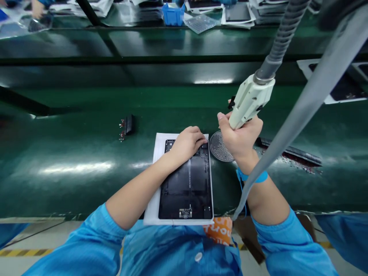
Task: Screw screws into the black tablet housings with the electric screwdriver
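A black tablet back panel (186, 184) lies on a white sheet (157, 153) at the near edge of a green belt (80, 161). My left hand (186, 143) rests on the panel's far end, fingers curled and pressing down. My right hand (240, 134) is closed around the handle of a white electric screwdriver (250, 100) that hangs from a grey ribbed hose (283, 32). The tool's tip is hidden behind my hand. A round perforated screw dish (220, 147) sits just right of the panel, under my right hand.
A small black part (128, 125) lies on the belt to the left. A dark strip (293, 151) lies to the right. A grey strap (310, 99) crosses the right side. Beyond the belt are a blue bin (173, 14), stacked trays (238, 14), and another person's hand (37, 8).
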`<state>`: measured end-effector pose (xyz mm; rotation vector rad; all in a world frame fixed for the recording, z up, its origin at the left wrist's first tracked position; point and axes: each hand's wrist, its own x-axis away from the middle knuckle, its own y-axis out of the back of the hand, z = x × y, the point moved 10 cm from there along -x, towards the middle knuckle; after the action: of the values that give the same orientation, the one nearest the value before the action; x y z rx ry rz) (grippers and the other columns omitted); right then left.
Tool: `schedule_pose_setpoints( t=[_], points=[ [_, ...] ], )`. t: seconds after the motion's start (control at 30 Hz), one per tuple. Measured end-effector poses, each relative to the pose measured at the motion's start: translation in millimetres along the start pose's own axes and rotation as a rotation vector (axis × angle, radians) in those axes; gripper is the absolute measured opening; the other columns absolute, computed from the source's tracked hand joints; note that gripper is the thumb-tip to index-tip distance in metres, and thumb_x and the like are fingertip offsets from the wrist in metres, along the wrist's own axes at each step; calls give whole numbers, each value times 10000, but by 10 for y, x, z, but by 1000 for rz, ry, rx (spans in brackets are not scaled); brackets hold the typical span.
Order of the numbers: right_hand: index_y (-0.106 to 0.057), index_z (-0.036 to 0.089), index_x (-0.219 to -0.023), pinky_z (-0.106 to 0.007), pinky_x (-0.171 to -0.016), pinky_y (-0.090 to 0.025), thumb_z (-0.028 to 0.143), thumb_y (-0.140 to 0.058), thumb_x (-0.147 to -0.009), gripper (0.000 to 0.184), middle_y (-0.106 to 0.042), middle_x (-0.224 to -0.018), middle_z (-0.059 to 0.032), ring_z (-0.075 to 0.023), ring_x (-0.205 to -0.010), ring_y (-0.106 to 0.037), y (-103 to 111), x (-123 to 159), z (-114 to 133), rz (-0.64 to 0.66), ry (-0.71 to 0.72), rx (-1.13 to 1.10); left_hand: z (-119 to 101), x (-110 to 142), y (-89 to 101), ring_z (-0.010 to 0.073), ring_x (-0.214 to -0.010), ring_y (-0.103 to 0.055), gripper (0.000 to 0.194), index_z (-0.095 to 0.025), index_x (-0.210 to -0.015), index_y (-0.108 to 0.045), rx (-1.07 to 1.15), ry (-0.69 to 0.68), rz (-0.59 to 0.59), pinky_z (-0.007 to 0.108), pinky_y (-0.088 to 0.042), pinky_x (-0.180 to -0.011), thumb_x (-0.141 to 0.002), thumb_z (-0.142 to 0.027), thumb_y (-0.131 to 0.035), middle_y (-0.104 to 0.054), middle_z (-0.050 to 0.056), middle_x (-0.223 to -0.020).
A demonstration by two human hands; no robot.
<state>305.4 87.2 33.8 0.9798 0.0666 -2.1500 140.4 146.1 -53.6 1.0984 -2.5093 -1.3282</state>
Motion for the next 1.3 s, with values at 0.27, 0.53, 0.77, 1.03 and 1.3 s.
schedule_pose_setpoints(
  t=[0.27,0.53,0.77,1.03,1.3],
  points=[
    [-681,284,-829,-415,-718,-682,363,-839,-962,221,-675,-680,19,-219,-672,-701,32,3,11,-3,-10,16,11,19,7,277,-1056,-744,190,-206,-1082,-901,-21,19,24,427,-624,-987,-1152,-248,-730,-781,90,-1060],
    [-713,277,-1057,-443,-814,-735,419,-880,-958,240,-781,-921,0,-206,-769,-765,17,-39,20,1,-156,-209,23,-48,-54,280,-1023,-697,108,-215,-1002,-885,-67,94,39,404,-554,-906,-1084,-240,-819,-788,81,-1022],
    [-730,262,-1084,-317,-562,-572,368,-878,-861,288,-597,-672,99,-133,-518,-598,-57,-5,-79,5,-348,-353,-18,-65,-68,272,-1022,-688,188,-209,-994,-896,-62,49,19,384,-518,-857,-1120,-255,-763,-774,90,-1004],
    [-584,291,-881,-304,-491,-452,337,-729,-698,238,-382,-507,151,-110,-398,-400,-151,126,-236,-33,-452,-418,1,-77,-90,288,-1013,-683,200,-215,-996,-914,-47,71,14,417,-509,-853,-1116,-272,-764,-761,100,-981],
    [-633,291,-906,-316,-503,-444,370,-699,-710,222,-353,-525,148,-115,-411,-389,-259,196,-360,57,-478,-390,2,-74,-92,300,-1043,-689,216,-213,-1014,-917,-29,76,-2,429,-512,-865,-1122,-268,-738,-768,108,-1000]
  ],
)
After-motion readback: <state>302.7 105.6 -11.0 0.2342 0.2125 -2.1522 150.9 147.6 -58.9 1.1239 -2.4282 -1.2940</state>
